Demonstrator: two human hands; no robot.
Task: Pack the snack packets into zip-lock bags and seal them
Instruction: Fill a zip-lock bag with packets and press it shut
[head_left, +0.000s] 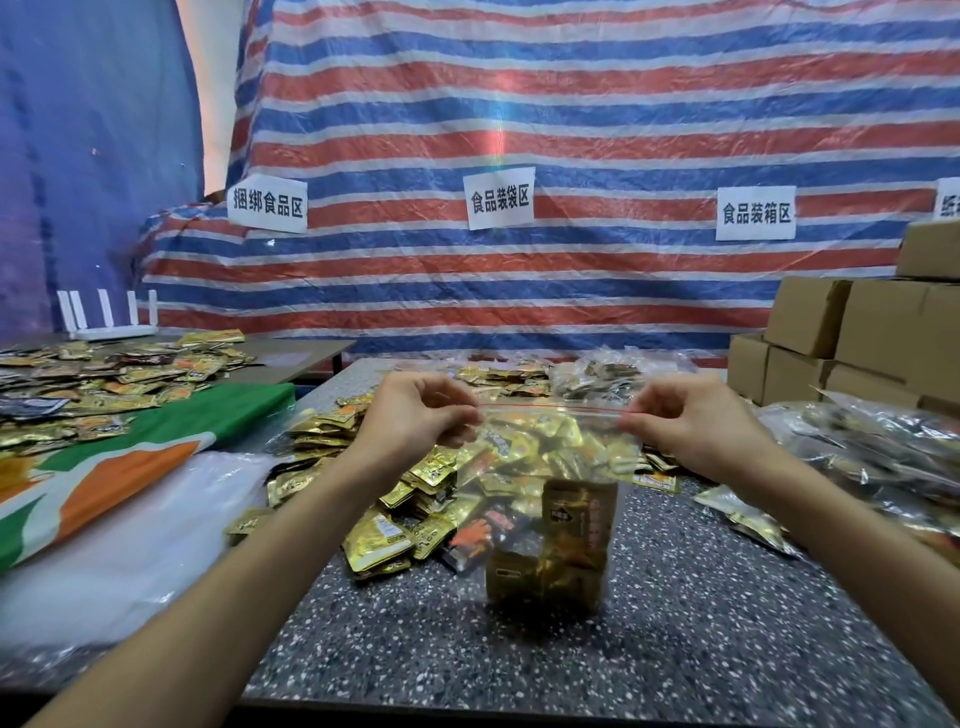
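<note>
— Where is the bag (550, 452)?
— Over the middle of the bench (701, 649). The left hand (415, 415) and right hand (691, 421) each pinch one end of its red zip strip, fingers curled.
— What's inside?
— Gold snack packets (571, 519) and a few dark ones, packed tight. Loose packets (384, 519) heap towards the left edge, filled bags (883, 457) at the right edge.
— Does it touch the bench?
— Its bottom is blurred, I cannot tell

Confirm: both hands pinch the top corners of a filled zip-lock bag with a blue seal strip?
No. The head view shows the seal strip is red, not blue. Otherwise right: the left hand and right hand pinch the top corners of the filled zip-lock bag.
</note>
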